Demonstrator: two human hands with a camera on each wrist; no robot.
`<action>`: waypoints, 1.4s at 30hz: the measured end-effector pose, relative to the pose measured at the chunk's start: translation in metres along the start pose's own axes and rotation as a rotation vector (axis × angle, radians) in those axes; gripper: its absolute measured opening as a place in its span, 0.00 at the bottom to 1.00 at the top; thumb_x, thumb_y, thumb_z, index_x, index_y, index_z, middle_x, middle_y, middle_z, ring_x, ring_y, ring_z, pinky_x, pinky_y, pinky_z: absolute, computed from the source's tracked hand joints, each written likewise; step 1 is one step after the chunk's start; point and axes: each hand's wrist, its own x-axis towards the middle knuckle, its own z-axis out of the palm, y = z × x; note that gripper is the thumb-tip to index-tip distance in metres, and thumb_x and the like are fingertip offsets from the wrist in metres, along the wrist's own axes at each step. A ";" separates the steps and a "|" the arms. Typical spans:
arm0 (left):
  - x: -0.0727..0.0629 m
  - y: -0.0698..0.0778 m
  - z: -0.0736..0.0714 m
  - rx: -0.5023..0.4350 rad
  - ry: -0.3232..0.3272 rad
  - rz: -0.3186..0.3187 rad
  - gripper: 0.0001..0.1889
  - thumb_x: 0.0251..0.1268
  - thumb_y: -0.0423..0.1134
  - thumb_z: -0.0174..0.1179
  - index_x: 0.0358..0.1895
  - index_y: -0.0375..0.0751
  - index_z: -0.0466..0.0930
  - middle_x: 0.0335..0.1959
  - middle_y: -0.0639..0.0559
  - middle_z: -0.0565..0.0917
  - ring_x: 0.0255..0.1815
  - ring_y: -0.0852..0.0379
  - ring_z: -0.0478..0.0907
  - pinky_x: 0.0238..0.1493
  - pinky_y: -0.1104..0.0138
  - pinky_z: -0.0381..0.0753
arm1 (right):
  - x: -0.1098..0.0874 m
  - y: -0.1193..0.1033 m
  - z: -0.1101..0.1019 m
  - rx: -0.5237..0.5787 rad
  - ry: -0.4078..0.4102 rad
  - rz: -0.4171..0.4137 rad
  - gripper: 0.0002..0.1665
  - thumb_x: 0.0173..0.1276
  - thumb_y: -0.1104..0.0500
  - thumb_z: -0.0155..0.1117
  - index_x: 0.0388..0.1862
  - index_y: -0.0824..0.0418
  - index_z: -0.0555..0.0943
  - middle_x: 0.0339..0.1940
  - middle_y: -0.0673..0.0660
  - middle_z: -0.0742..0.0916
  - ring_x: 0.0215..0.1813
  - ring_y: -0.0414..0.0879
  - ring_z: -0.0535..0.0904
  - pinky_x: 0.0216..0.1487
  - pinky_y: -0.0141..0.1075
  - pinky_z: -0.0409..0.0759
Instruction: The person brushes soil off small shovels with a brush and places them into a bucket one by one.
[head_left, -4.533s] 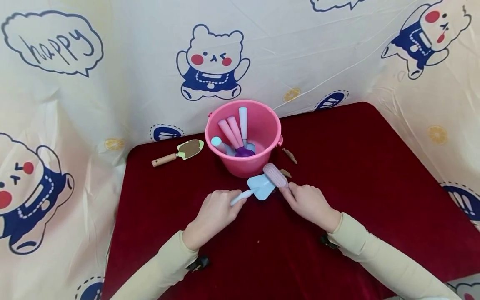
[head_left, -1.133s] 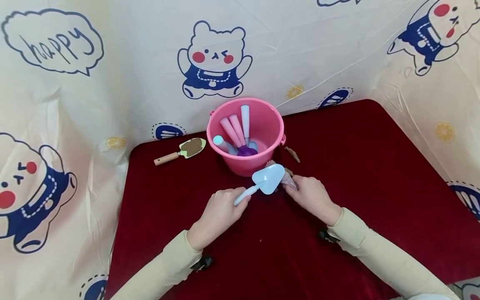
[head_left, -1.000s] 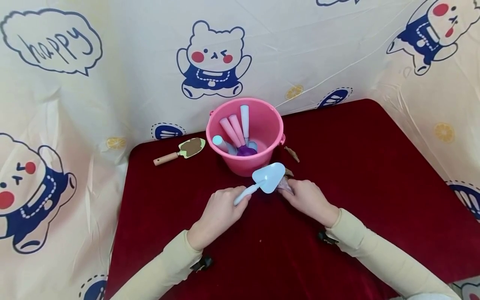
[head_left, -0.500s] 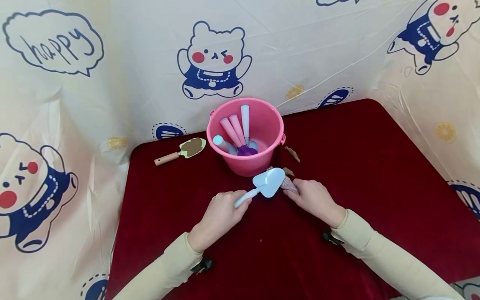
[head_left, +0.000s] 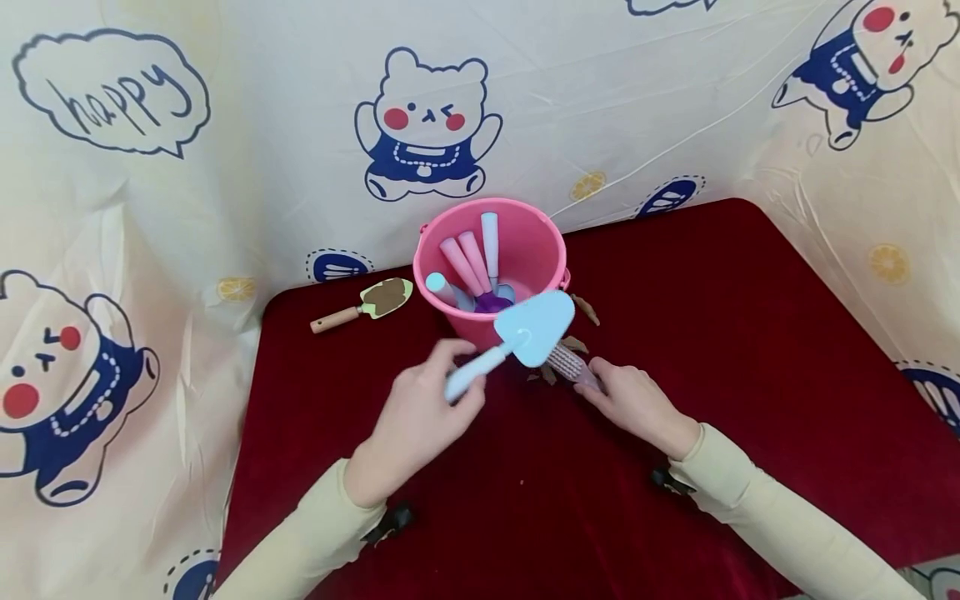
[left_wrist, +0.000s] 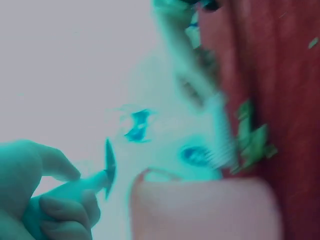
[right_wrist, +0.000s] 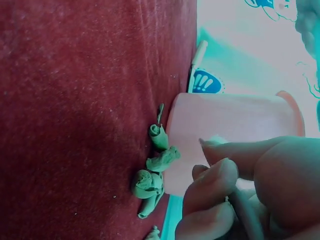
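My left hand (head_left: 416,412) grips the handle of a light blue toy trowel (head_left: 536,329), whose blade overlaps the near rim of a pink bucket (head_left: 525,250) in the head view. A pale purple brush (head_left: 573,367) with rows of bristles is held by my right hand (head_left: 637,408), low at the bucket's front right. Brown curled bits like dry leaves (head_left: 575,344) lie around the brush; the right wrist view shows several curled pieces (right_wrist: 162,160) along the bucket's foot. Whether anything lies on the blue blade is hard to tell.
Several pink and blue handles (head_left: 468,262) and a purple tool head stand inside the bucket. Left of it, a wooden-handled trowel (head_left: 386,297) with a brown patch on its blade lies on the dark red cloth (head_left: 712,308). Printed fabric (head_left: 300,150) hangs behind.
My left hand has raised the blue trowel off the cloth to the bucket's near rim. The brush has shifted slightly down and right, and leaf bits under the blade have come into view.
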 end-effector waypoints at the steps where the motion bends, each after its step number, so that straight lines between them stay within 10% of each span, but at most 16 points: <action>1: 0.004 0.001 -0.007 0.001 0.019 -0.004 0.18 0.66 0.37 0.68 0.55 0.38 0.76 0.27 0.53 0.80 0.19 0.63 0.71 0.21 0.69 0.74 | 0.000 0.000 0.000 0.010 -0.007 -0.004 0.14 0.75 0.56 0.68 0.34 0.58 0.73 0.17 0.48 0.71 0.17 0.38 0.63 0.19 0.33 0.65; 9: 0.046 -0.004 -0.039 -0.002 0.061 -0.045 0.12 0.70 0.34 0.64 0.50 0.39 0.72 0.30 0.47 0.79 0.20 0.56 0.71 0.24 0.64 0.76 | 0.000 -0.001 -0.006 0.126 -0.083 -0.026 0.07 0.76 0.58 0.66 0.41 0.58 0.77 0.22 0.47 0.75 0.22 0.38 0.67 0.26 0.34 0.69; 20: 0.087 -0.022 -0.011 -0.010 0.046 -0.079 0.09 0.69 0.31 0.66 0.48 0.35 0.81 0.44 0.39 0.76 0.46 0.45 0.77 0.46 0.54 0.83 | 0.006 -0.004 -0.011 0.265 -0.219 -0.015 0.08 0.73 0.59 0.69 0.47 0.59 0.81 0.30 0.50 0.80 0.22 0.37 0.72 0.27 0.33 0.74; 34: 0.093 -0.024 0.005 0.182 0.040 0.009 0.10 0.73 0.35 0.61 0.53 0.39 0.79 0.44 0.41 0.80 0.31 0.44 0.80 0.31 0.53 0.79 | 0.009 -0.006 -0.012 0.223 -0.188 -0.016 0.07 0.73 0.59 0.70 0.47 0.57 0.83 0.29 0.47 0.83 0.22 0.37 0.71 0.27 0.33 0.73; 42: 0.079 -0.037 0.002 0.078 0.111 -0.028 0.15 0.73 0.36 0.63 0.58 0.37 0.79 0.55 0.39 0.75 0.28 0.52 0.77 0.30 0.59 0.79 | 0.004 -0.005 -0.006 0.193 -0.184 -0.016 0.04 0.73 0.59 0.69 0.44 0.56 0.83 0.26 0.44 0.82 0.22 0.36 0.69 0.27 0.33 0.70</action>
